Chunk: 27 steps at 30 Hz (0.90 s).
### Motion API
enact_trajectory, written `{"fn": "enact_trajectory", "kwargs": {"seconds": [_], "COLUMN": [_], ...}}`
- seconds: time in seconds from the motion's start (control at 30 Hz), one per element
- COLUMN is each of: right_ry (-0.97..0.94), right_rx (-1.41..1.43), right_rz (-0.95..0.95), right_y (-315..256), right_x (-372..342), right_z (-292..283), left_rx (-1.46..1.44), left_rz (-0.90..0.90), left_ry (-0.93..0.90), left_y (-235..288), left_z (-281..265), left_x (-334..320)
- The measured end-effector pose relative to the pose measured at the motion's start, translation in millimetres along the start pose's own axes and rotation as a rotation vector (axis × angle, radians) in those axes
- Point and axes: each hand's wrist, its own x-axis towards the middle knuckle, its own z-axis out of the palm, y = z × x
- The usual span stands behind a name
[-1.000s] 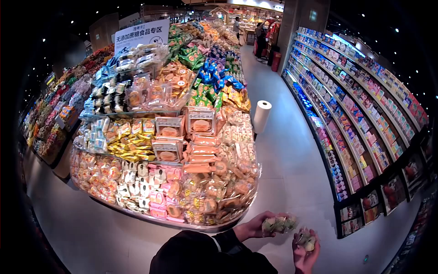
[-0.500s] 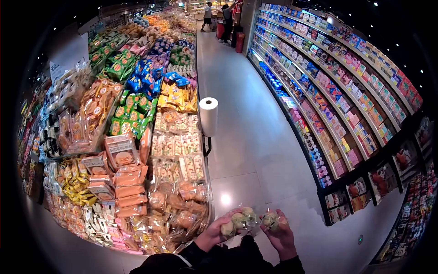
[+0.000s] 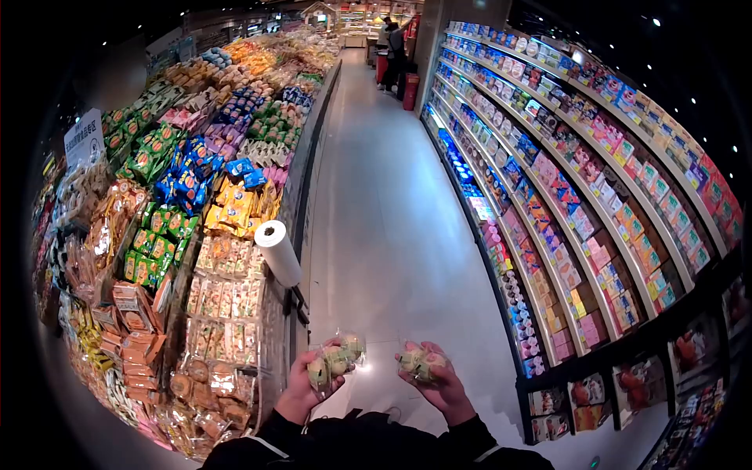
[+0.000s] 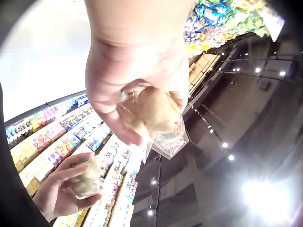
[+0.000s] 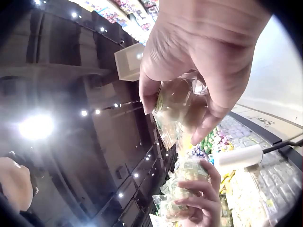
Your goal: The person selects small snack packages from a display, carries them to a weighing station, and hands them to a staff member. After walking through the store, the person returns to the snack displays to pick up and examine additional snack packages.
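Note:
In the head view the left hand grips clear-wrapped pale green packets, and the right hand holds a similar wrapped packet. A gap separates the two hands, both low in front of the body. The left wrist view has the left hand curled round a wrapped round piece, its clear wrapper jutting past the fingers. From the right wrist, the right hand is seen with its fingers round a clear packet; beyond it the left hand clasps several packets.
A sloped display of packaged snacks lines the left, with a white bag roll at its edge. Tall curved shelves of packages stand on the right. An aisle floor runs between them; people are at its far end.
The view has turned and advanced toward the aisle, so the display and bag roll now stand further left. The hands, each still holding packets, have moved apart.

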Motion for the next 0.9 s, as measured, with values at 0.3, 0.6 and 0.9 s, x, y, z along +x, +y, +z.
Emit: {"fn": "enact_trajectory", "kwargs": {"seconds": [0.3,0.6,0.9], "right_ry": [-0.004,0.162,0.156], "right_rx": [-0.068,0.048,-0.134], "right_rz": [0.065,-0.139,-0.164], "right_y": [-86.6,-196.3,-280.1], "right_x": [104.1,250.7,392.8], "right_z": [-48.9,-118.6,-132.5], "left_rx": [0.134,0.054,0.14], "left_rz": [0.077,0.057,0.048], "left_ry": [-0.086,-0.254,-0.267], "left_y": [10.4,82.3,150.4], "left_z": [41.5,69.9,88.8], "left_x": [125.8,364.3,483.8]}}
